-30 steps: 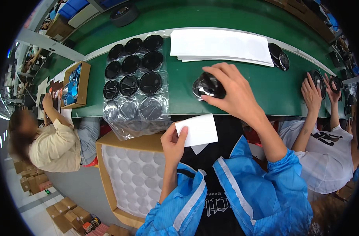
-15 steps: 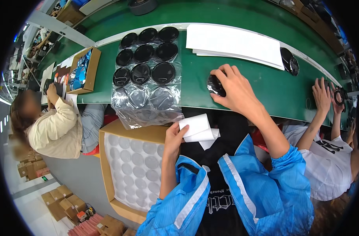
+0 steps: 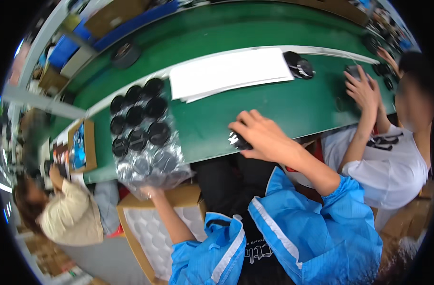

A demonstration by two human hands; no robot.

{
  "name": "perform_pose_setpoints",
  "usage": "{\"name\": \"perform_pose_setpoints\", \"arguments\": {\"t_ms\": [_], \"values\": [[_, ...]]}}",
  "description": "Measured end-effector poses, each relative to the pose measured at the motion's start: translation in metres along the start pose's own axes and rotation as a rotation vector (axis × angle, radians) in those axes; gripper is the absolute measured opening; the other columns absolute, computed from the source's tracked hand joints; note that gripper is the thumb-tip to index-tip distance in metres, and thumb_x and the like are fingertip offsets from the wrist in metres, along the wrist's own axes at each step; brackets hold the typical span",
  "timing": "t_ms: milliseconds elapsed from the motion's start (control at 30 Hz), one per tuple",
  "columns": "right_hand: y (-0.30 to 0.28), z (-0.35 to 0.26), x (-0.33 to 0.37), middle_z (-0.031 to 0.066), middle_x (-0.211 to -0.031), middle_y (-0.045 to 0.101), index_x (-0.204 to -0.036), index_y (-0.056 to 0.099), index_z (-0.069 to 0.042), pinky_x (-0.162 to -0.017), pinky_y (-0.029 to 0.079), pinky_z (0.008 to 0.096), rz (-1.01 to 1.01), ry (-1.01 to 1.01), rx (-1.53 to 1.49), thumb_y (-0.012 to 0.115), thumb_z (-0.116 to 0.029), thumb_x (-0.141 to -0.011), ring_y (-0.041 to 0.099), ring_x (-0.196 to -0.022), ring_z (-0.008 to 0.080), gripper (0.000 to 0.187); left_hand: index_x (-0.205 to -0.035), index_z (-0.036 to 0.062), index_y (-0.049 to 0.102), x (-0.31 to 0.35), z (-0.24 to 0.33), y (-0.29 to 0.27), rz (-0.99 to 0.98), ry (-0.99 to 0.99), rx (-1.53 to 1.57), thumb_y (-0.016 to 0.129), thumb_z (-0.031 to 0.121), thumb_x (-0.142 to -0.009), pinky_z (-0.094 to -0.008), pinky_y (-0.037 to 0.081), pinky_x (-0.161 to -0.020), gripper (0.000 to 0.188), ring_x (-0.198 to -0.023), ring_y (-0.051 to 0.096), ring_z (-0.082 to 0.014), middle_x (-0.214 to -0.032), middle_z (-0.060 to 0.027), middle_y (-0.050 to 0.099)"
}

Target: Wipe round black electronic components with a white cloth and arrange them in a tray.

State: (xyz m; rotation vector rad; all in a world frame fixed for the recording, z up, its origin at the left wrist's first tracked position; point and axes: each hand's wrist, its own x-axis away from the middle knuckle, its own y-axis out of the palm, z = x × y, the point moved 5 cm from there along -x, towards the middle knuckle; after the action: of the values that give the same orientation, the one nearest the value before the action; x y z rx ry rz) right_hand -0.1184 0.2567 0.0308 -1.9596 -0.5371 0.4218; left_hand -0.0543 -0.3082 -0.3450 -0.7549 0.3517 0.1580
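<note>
My right hand (image 3: 255, 130) is closed around a glossy black disc (image 3: 237, 141) on the green table, close to its front edge. To the left, my left hand (image 3: 151, 191) is at the near end of a clear plastic sleeve (image 3: 171, 175). Its fingers are blurred and partly hidden there, so their grip does not show. Rows of round black discs (image 3: 137, 140) lie in the sleeve, which hangs over the table edge. Below that hand, an open carton (image 3: 126, 230) holds round pieces under a whitish sheet.
A stack of white sheets (image 3: 231, 73) lies farther back, beside more black discs (image 3: 300, 66). One co-worker in white (image 3: 388, 166) handles a dark part on the right. Another, in a cream jacket (image 3: 72, 213), sits left near a box of blue pieces (image 3: 86, 147).
My left hand has moved left to the sleeve's near end, and the white paper it held is out of sight. The head view has shifted. My right hand still holds the black disc.
</note>
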Motion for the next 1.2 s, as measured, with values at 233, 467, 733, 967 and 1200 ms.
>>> {"name": "perform_pose_setpoints", "arguments": {"t_ms": [233,467,733,967,1200], "values": [[-0.057,0.039,0.025,0.0164,-0.128,0.063,-0.137,0.064,-0.005,-0.1,0.056,0.0469,0.158,0.097,-0.055,0.089,-0.019,-0.072,0.062,-0.122,0.0372,0.07,-0.159,0.0017,0.045,-0.083,0.078,-0.008,-0.111,-0.38,-0.359,0.058,0.041,-0.11,-0.0513,0.051,-0.113,0.064,-0.135,0.06,-0.0424,-0.157,-0.0219,0.055],[-0.152,0.23,0.063,0.0194,-0.129,0.065,-0.142,0.063,-0.004,-0.108,0.052,0.0431,0.557,0.354,0.121,0.089,-0.02,-0.075,0.063,-0.123,0.0391,0.074,-0.145,-0.0005,0.065,-0.032,0.136,0.015,-0.891,-0.399,-0.621,0.068,0.042,-0.106,-0.0478,0.049,-0.114,0.058,-0.134,0.063,-0.0412,-0.145,-0.0247,0.068],[-0.118,0.267,0.068,0.0174,-0.132,0.063,-0.146,0.062,-0.009,-0.108,0.053,0.0431,0.454,0.497,-0.037,0.092,-0.022,-0.075,0.064,-0.125,0.037,0.078,-0.143,-0.0003,0.067,-0.022,0.295,0.006,-0.498,-0.501,-0.061,0.073,0.038,-0.103,-0.0481,0.044,-0.117,0.055,-0.136,0.06,-0.0455,-0.139,-0.0285,0.068],[-0.146,0.26,0.045,0.0182,-0.135,0.06,-0.15,0.059,-0.009,-0.111,0.051,0.0438,0.392,0.449,0.076,0.091,-0.017,-0.073,0.063,-0.125,0.0375,0.084,-0.141,-0.0015,0.067,-0.015,0.341,-0.002,-0.591,-0.556,0.05,0.074,0.025,-0.104,-0.0407,0.053,-0.109,0.046,-0.129,0.07,-0.0332,-0.135,-0.0232,0.073],[-0.141,0.284,-0.017,0.021,-0.14,0.057,-0.156,0.054,-0.011,-0.115,0.049,0.0444,-0.018,0.371,0.148,0.093,-0.018,-0.068,0.058,-0.13,0.0406,0.096,-0.134,0.0023,0.074,-0.056,0.444,0.007,-0.671,-0.242,0.318,0.072,0.012,-0.103,-0.038,0.06,-0.093,0.033,-0.112,0.075,-0.0258,-0.129,-0.0179,0.076]]}}
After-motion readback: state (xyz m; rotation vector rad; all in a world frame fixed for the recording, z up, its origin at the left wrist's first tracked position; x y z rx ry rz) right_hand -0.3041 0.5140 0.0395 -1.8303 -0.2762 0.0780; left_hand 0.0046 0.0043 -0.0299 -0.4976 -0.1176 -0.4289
